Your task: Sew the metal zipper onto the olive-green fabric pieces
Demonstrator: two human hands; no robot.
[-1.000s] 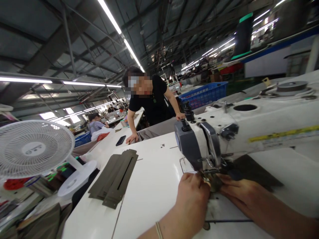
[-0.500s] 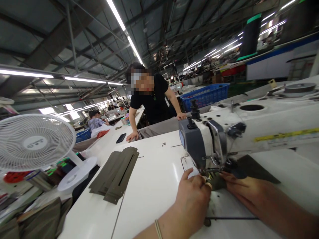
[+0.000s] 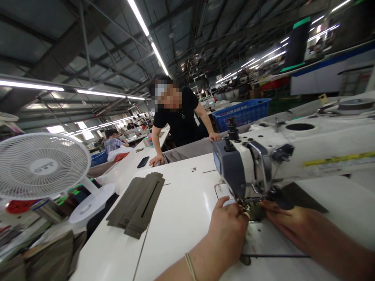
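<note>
A white and grey sewing machine (image 3: 234, 168) stands at the right of the white table. My left hand (image 3: 227, 230) lies left of its needle area, fingers bent together at the near edge of an olive fabric piece (image 3: 257, 212). On the other side of the needle, my right hand (image 3: 295, 222) presses its fingers on the same fabric. Behind my right hand a flat dark olive piece (image 3: 304, 197) rests on the machine bed. The fingertips of both hands are partly hidden. A stack of olive fabric pieces (image 3: 137, 205) lies on the table at the left.
A white fan (image 3: 43, 168) stands at the left. Across the table (image 3: 178, 195), a person in black (image 3: 178, 125) leans with both hands on its edge, beside a phone (image 3: 143, 162). Behind is a blue crate (image 3: 241, 113); another person (image 3: 113, 144) sits farther back.
The whole view has shifted slightly. My hands stay by the needle, and the olive fabric between them shows a slightly different shape.
</note>
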